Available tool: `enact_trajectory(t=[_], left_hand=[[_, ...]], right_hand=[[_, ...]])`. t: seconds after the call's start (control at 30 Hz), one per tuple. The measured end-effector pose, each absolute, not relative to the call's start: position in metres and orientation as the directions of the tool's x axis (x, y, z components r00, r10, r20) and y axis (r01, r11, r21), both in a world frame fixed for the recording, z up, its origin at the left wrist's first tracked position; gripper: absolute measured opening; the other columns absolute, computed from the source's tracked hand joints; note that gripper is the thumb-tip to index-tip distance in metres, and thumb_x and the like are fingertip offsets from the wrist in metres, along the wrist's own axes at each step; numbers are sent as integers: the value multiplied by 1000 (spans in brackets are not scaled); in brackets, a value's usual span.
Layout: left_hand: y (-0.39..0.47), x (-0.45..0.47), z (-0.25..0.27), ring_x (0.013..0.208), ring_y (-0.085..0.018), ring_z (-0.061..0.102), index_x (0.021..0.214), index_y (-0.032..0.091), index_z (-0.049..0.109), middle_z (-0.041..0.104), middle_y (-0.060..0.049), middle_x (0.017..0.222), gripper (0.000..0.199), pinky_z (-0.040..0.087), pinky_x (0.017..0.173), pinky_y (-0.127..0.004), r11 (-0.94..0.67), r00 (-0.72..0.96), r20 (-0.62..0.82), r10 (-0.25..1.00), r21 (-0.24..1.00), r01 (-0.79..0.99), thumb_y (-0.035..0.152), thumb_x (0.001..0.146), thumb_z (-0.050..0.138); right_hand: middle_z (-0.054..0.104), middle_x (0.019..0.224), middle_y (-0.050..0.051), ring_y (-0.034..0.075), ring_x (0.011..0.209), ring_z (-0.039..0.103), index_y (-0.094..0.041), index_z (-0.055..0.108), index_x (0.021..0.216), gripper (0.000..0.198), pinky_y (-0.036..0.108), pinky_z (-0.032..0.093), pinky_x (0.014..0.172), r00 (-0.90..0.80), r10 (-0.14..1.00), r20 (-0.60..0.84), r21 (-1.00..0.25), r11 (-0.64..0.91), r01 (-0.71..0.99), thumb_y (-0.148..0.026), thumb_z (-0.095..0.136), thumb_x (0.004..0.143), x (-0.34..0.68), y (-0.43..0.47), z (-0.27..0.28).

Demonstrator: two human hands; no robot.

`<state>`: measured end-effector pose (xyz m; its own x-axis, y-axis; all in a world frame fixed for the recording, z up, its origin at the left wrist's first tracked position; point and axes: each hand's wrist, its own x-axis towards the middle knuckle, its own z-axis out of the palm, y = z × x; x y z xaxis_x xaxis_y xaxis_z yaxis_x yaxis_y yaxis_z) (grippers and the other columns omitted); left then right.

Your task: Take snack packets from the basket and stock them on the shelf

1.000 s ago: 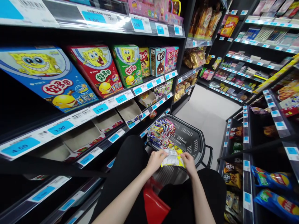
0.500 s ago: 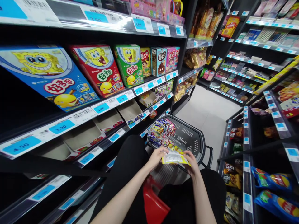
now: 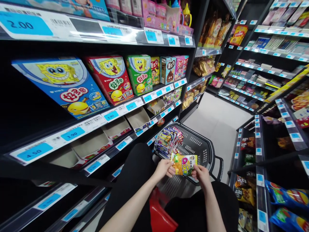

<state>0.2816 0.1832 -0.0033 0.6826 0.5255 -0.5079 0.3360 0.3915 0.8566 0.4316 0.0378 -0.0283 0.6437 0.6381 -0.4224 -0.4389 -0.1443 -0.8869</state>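
A yellow bag of gummy candy (image 3: 184,164) is stretched between my two hands, its colourful printed front facing up. My left hand (image 3: 164,168) pinches the left edge, and my right hand (image 3: 201,174) grips the lower right corner. Both hands are above the near side of a dark grey shopping basket (image 3: 200,145), which stands on the floor between my knees. Inside the basket, at its left end, several small snack packets (image 3: 169,140) lie in rows. The bag covers part of the basket's near side.
On the left shelf stand blue (image 3: 70,87), red (image 3: 112,79) and green (image 3: 140,74) cartoon snack boxes above open cardboard trays (image 3: 138,119). Blue chip bags (image 3: 288,193) lie on the right-hand shelves. Below me is something red (image 3: 161,214). Pale floor (image 3: 222,112) runs ahead between shelves.
The candy bag has been turned over: its pale back showed before, and its printed front shows now. Both hands still hold it. The view has shifted slightly, with the shelves lower and further right.
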Motion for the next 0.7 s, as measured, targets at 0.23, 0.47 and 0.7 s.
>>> enact_trajectory(t=[0.23,0.47,0.7], left_hand=[[188,277,-10,26,-9,42,48,16,47,45,5,30,33,35,36,-20,166,618,-419,666,890,425,33,76,47],[189,284,-5,57,-18,64,71,12,55,66,-7,61,36,52,54,-31,447,618,-477,625,867,218,46,77,44],[188,281,-1,52,-15,60,80,13,59,63,1,55,31,46,48,-24,453,624,-429,653,882,132,30,56,70]], right_hand=[[48,31,-4,11,26,43,-17,47,47,42,20,31,27,654,617,-438,-899,-285,-333,-54,66,56,425,42,-35],[66,59,7,24,60,64,-16,58,70,48,32,50,51,635,648,-420,-851,-39,-524,-64,57,60,429,43,-28],[62,60,-1,16,52,59,-20,56,73,29,27,45,50,657,675,-336,-899,-21,-438,-35,72,55,430,38,-34]])
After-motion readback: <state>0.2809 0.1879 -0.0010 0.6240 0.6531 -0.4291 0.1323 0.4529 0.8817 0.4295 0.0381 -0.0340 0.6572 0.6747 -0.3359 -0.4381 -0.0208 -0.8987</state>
